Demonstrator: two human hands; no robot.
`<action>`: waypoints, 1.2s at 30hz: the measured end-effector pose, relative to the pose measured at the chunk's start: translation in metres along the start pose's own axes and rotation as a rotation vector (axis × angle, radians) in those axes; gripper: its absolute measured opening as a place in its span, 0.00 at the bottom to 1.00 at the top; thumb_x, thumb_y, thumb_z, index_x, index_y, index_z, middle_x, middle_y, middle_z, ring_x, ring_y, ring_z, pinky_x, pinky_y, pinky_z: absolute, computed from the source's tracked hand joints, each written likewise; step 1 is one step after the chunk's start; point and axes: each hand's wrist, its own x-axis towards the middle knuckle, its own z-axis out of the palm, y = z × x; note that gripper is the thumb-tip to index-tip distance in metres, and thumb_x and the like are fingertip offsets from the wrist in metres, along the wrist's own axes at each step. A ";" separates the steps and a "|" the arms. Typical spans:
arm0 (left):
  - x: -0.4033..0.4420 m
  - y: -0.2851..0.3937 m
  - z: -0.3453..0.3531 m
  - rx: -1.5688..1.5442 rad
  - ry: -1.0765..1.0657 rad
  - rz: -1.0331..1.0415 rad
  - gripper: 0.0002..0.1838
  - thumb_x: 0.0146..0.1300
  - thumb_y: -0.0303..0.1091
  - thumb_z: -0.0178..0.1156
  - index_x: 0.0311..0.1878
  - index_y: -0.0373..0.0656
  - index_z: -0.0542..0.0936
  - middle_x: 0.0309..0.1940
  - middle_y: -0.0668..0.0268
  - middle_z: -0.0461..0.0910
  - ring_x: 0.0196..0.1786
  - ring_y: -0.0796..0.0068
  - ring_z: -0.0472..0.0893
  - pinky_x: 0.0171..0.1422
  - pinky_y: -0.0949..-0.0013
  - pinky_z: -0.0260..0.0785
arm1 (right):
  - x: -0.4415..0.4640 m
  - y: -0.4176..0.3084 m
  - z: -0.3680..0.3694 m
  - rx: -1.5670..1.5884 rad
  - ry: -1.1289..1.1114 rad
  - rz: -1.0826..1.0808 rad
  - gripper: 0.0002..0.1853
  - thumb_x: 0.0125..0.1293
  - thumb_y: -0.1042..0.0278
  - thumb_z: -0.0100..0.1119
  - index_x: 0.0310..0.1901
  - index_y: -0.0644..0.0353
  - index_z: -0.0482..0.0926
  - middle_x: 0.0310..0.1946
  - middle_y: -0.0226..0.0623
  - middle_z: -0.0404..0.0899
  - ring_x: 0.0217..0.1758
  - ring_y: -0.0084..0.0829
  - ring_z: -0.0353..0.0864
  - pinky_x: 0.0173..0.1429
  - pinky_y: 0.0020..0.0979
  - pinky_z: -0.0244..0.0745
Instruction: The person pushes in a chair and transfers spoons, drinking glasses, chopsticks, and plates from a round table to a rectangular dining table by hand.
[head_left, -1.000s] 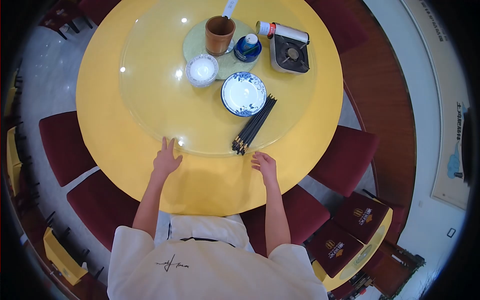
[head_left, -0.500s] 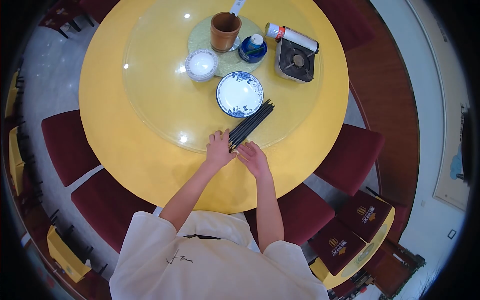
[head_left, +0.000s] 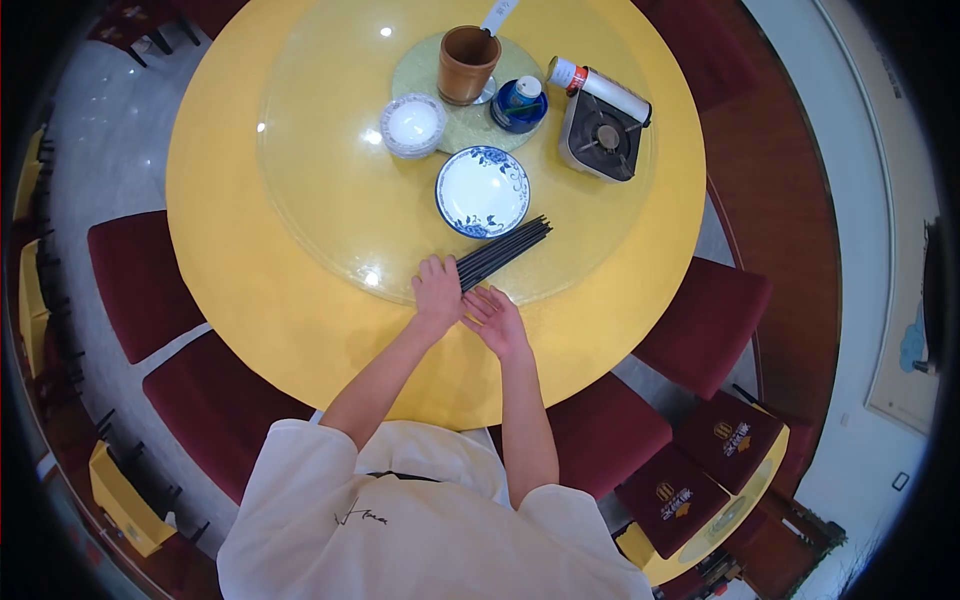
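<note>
A bundle of black chopsticks lies slantwise near the edge of the glass turntable, its far ends pointing up and to the right. My left hand is closed against the near ends of the chopsticks, its thumb side partly hiding them. Just below those ends my right hand is open, palm turned toward the bundle and fingers loosely bent. Its fingertips come close to the chopsticks; whether they touch, I cannot tell. Right beyond the bundle sits a blue-and-white plate.
On the glass turntable stand stacked bowls, a brown pot, a blue bowl holding a small container, and a portable gas stove with a canister. Dark red chairs surround the yellow table.
The chopsticks have swung to a flatter slant, and their near ends sit closer to my left palm. My right hand has shifted slightly left and down. The whole view has tilted a little.
</note>
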 end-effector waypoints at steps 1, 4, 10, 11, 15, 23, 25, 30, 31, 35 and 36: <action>0.001 0.001 0.003 0.022 0.009 -0.002 0.39 0.41 0.37 0.75 0.57 0.42 0.67 0.49 0.59 0.68 0.56 0.59 0.69 0.51 0.53 0.66 | 0.001 0.000 0.001 0.004 0.002 0.002 0.28 0.71 0.53 0.54 0.64 0.65 0.65 0.64 0.52 0.69 0.69 0.43 0.68 0.72 0.51 0.63; -0.003 -0.001 0.008 0.074 0.035 0.035 0.37 0.42 0.37 0.75 0.55 0.42 0.66 0.49 0.60 0.68 0.56 0.60 0.69 0.51 0.53 0.67 | -0.001 0.004 0.002 0.012 -0.005 -0.006 0.27 0.71 0.53 0.54 0.63 0.65 0.66 0.64 0.53 0.68 0.69 0.43 0.68 0.71 0.50 0.64; 0.001 0.004 0.000 0.116 -0.041 0.024 0.35 0.45 0.39 0.74 0.55 0.43 0.67 0.49 0.61 0.69 0.57 0.62 0.70 0.53 0.53 0.67 | 0.007 0.002 0.000 0.024 -0.006 0.007 0.26 0.71 0.55 0.54 0.62 0.65 0.67 0.64 0.53 0.68 0.68 0.44 0.69 0.69 0.48 0.67; 0.001 0.004 -0.002 0.125 -0.073 0.015 0.35 0.45 0.39 0.74 0.55 0.43 0.67 0.50 0.61 0.69 0.57 0.62 0.70 0.54 0.53 0.68 | 0.007 0.003 0.000 0.027 -0.001 0.007 0.25 0.71 0.55 0.54 0.62 0.65 0.67 0.63 0.53 0.69 0.68 0.44 0.69 0.69 0.48 0.67; 0.005 0.002 0.003 0.150 -0.077 0.006 0.40 0.41 0.39 0.78 0.55 0.41 0.66 0.52 0.58 0.68 0.60 0.58 0.69 0.58 0.50 0.67 | 0.008 0.007 0.000 0.034 0.001 0.014 0.23 0.70 0.56 0.55 0.60 0.64 0.69 0.61 0.51 0.71 0.66 0.44 0.71 0.68 0.47 0.68; 0.005 0.004 0.004 0.271 -0.073 0.077 0.38 0.42 0.42 0.76 0.54 0.41 0.66 0.51 0.59 0.69 0.58 0.61 0.70 0.58 0.53 0.67 | 0.010 0.011 -0.001 0.033 -0.019 0.027 0.16 0.67 0.60 0.56 0.51 0.62 0.75 0.54 0.46 0.76 0.58 0.40 0.75 0.64 0.45 0.71; 0.002 0.005 0.001 0.284 -0.087 0.082 0.38 0.42 0.44 0.75 0.54 0.41 0.66 0.50 0.60 0.69 0.58 0.61 0.70 0.57 0.55 0.67 | 0.006 0.012 -0.001 0.038 -0.035 0.014 0.15 0.66 0.61 0.56 0.50 0.61 0.76 0.53 0.44 0.77 0.56 0.38 0.76 0.63 0.45 0.71; 0.003 0.004 0.007 0.303 -0.043 0.092 0.38 0.42 0.44 0.74 0.54 0.40 0.67 0.50 0.59 0.69 0.57 0.60 0.70 0.55 0.57 0.67 | -0.004 0.014 0.005 0.015 -0.047 0.012 0.14 0.66 0.60 0.56 0.49 0.57 0.77 0.51 0.37 0.78 0.54 0.34 0.75 0.61 0.45 0.70; 0.002 0.001 0.010 0.298 -0.023 0.110 0.37 0.42 0.43 0.74 0.54 0.40 0.67 0.50 0.58 0.69 0.57 0.59 0.70 0.56 0.57 0.66 | -0.007 0.015 0.008 0.012 -0.053 0.015 0.14 0.65 0.60 0.56 0.49 0.56 0.77 0.51 0.36 0.78 0.53 0.34 0.75 0.61 0.44 0.70; -0.001 -0.006 0.024 0.361 0.048 0.128 0.33 0.46 0.41 0.71 0.53 0.41 0.68 0.50 0.58 0.69 0.57 0.59 0.70 0.57 0.55 0.65 | -0.004 0.021 0.020 -0.004 -0.074 0.019 0.13 0.65 0.60 0.57 0.48 0.55 0.78 0.47 0.32 0.78 0.50 0.30 0.74 0.58 0.42 0.70; -0.001 -0.009 0.027 0.370 0.054 0.131 0.27 0.51 0.40 0.66 0.53 0.43 0.70 0.50 0.59 0.70 0.56 0.58 0.70 0.55 0.53 0.64 | 0.000 0.026 0.020 0.009 -0.073 0.009 0.12 0.65 0.60 0.58 0.47 0.54 0.78 0.46 0.31 0.78 0.48 0.29 0.73 0.57 0.42 0.69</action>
